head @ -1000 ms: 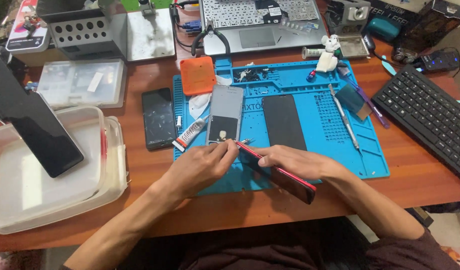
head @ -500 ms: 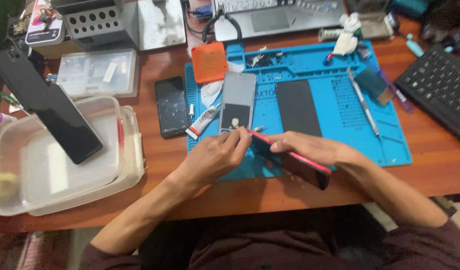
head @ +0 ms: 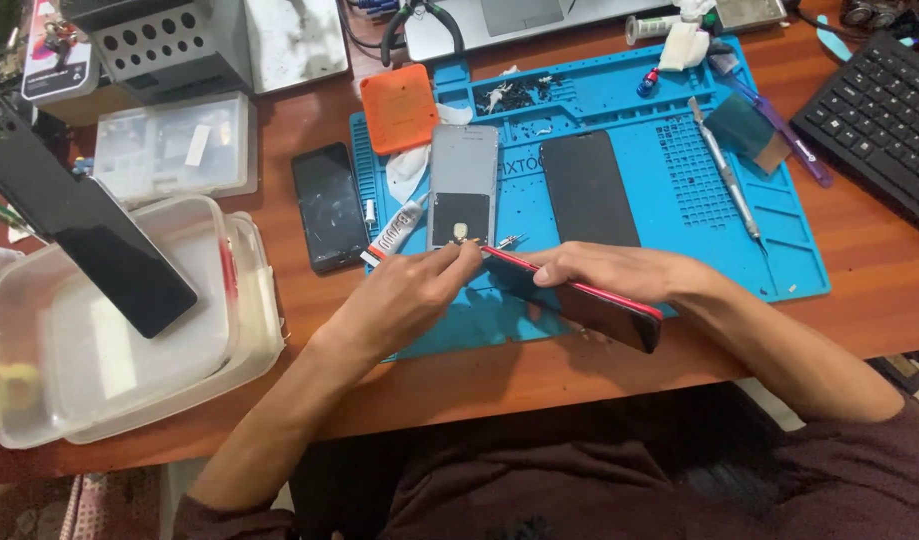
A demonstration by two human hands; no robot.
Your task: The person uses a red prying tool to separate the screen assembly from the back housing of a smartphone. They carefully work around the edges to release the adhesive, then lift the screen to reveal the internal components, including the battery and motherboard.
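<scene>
We look down on a reddish-brown wooden desk [head: 859, 300] crowded with repair gear; no more of the room shows than its cluttered top. A blue mat [head: 699, 250] covers the desk's middle, and we place everything else from it.

On the mat's near edge lies a red-edged phone [head: 589, 300], held on its side so that one thin edge faces up. Its long axis runs slantwise, from the upper left by the mat's centre down to the lower right, where its dark end reaches past the mat's near rim.

Our right hand [head: 619, 272] lies along the phone's top edge, fingers closed over it, steadying it. Our left hand [head: 409, 300] has its fingers pinched narrow at the phone's upper-left end (whether a small tool or part sits between them we cannot tell).

On the mat, just beyond the hands, lie a grey back cover [head: 463, 185] and a black screen [head: 587, 188], both lengthwise away from us. An orange pad [head: 399, 108] overlaps the mat's far left corner. Left of the mat lies a dark phone [head: 329, 207], and farther left clear tubs [head: 129, 320]. Right of the mat sits a keyboard [head: 879, 120].
</scene>
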